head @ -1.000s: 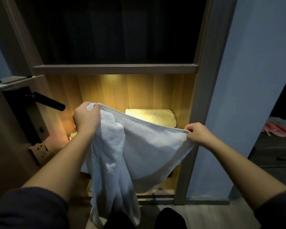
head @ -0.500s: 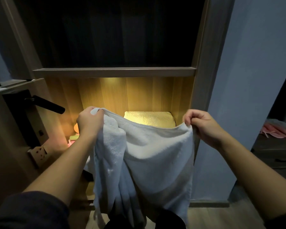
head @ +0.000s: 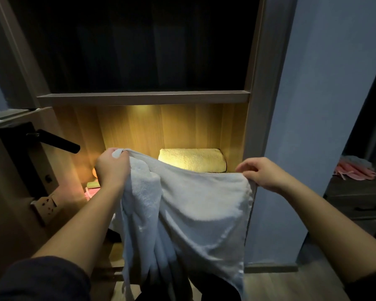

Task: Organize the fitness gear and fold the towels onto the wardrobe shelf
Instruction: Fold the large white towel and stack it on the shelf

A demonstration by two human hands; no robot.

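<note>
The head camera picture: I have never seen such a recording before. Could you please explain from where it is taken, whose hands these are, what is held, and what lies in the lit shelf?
There is no machine here. A person wears a camera on the head, so the picture looks forward and down along the person's own arms. The left hand and the right hand each hold the top edge of one white towel, which hangs spread between them in front of a wardrobe. Behind it, in the lit compartment, a folded towel, yellowish in the lamp light, lies at the right. Small pink and green things lie at the left, too hidden to name. The dark bar on the far left is a door handle.
</note>
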